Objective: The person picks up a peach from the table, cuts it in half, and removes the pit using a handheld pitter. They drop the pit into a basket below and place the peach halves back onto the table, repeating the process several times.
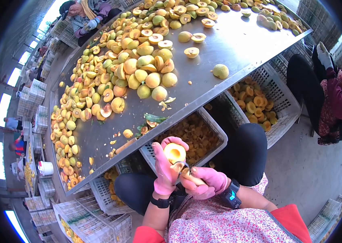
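Note:
My left hand (165, 170), in a pink glove, is closed around a yellow peach half (174, 153) with its cut face and hollow centre turned up. My right hand (206, 182), gloved in pink too, grips a pitting knife by its pale handle (192, 177). The knife's curved metal end is right at the lower edge of the peach half, where a strip of flesh or peel hangs. Both hands are above my lap, in front of the metal table (243, 48). Just beyond them, below the table edge, is a white crate (219, 128) of brownish scraps.
Heaped peach halves (138, 65) cover the table's far and left parts. A single peach (220, 71) lies near its edge. Another crate (286, 106) holds cut halves to the right. Stacked crates (94, 220) stand at lower left. Other people sit across the table (86, 20) and to my right (338, 97).

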`<move>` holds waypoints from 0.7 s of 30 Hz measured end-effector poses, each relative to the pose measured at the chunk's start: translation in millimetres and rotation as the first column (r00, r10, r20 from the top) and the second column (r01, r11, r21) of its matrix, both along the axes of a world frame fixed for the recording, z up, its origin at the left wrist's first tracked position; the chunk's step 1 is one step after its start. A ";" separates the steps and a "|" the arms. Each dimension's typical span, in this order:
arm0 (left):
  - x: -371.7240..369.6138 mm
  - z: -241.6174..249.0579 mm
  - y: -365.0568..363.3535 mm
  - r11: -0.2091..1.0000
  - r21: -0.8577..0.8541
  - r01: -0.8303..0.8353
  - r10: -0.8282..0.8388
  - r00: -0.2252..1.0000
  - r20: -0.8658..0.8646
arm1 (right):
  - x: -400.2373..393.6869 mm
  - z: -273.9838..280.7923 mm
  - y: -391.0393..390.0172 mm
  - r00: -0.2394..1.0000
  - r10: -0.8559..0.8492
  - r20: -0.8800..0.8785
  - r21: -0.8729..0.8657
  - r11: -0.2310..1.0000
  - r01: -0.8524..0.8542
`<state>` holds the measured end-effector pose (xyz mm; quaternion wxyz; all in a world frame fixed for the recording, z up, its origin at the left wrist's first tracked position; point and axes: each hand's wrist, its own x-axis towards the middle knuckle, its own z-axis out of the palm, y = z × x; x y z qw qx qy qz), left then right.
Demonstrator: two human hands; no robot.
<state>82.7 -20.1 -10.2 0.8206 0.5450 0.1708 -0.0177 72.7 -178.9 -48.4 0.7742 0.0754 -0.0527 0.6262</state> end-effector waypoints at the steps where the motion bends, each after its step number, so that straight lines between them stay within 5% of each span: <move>1: 3.1 1.0 -1.3 0.997 0.041 -0.064 0.065 0.998 -0.006 | 1.7 -1.8 -2.0 0.999 -0.042 0.000 0.030 0.999 0.042; 3: 0.3 14.6 6.3 0.981 0.112 -0.160 0.168 0.984 -0.060 | 12.1 -0.6 -9.8 0.986 -0.146 0.081 -0.209 0.965 0.160; 4: -4.1 21.1 16.1 0.956 0.172 -0.238 0.245 0.969 -0.025 | 18.8 -0.5 -5.3 0.920 -0.069 0.386 -0.492 0.828 0.268; 5: -12.5 29.4 31.7 0.921 0.232 -0.314 0.320 0.947 0.013 | 23.4 -2.0 1.8 0.782 0.109 0.614 -0.665 0.605 0.438; 6: -24.1 43.2 49.0 0.827 0.418 -0.376 0.396 0.917 0.042 | 21.0 -11.9 9.4 0.550 0.402 0.732 -0.675 0.319 0.666; 7: -37.3 59.7 67.0 0.694 0.585 -0.420 0.460 0.883 0.087 | 11.4 -44.7 11.0 0.264 0.693 0.671 -0.525 0.192 0.829; 9: -67.5 91.9 98.2 0.344 0.912 -0.225 0.516 0.856 0.017 | 4.1 -66.3 13.8 0.155 0.851 0.501 -0.553 0.177 0.814; 10: -94.7 74.6 152.2 -0.061 0.994 -0.095 0.369 0.923 0.111 | 4.2 -63.9 16.7 0.155 0.847 0.508 -0.554 0.184 0.812; 11: -112.7 54.7 194.0 -0.469 0.883 -0.019 0.190 0.974 0.122 | 3.5 -58.6 17.7 0.138 0.780 0.610 -0.467 0.214 0.858; 12: -106.8 67.0 191.1 -0.322 0.939 0.123 0.378 0.926 0.009 | 1.3 -54.7 18.0 0.114 0.705 0.700 -0.377 0.230 0.897; 13: -95.6 67.9 195.2 -0.324 0.938 0.127 0.379 0.925 0.006 | 1.1 -52.9 18.4 0.116 0.704 0.701 -0.381 0.232 0.895; 15: -59.0 71.4 207.0 -0.094 0.995 -0.031 0.209 0.977 0.050 | 5.9 -49.0 19.8 0.149 0.702 0.697 -0.422 0.233 0.876; 17: 8.8 91.5 179.4 0.132 0.987 0.089 0.247 0.962 -0.120 | 4.1 -48.6 18.6 0.132 0.715 0.686 -0.439 0.262 0.859; 19: 72.5 66.5 203.8 -0.086 0.972 0.219 0.088 0.973 -0.212 | 5.9 -44.0 17.2 0.122 0.729 0.674 -0.460 0.284 0.842; 21: 128.7 40.8 211.3 -0.087 0.952 0.293 0.069 0.955 -0.287 | 9.8 -33.0 17.0 0.124 0.737 0.664 -0.506 0.321 0.800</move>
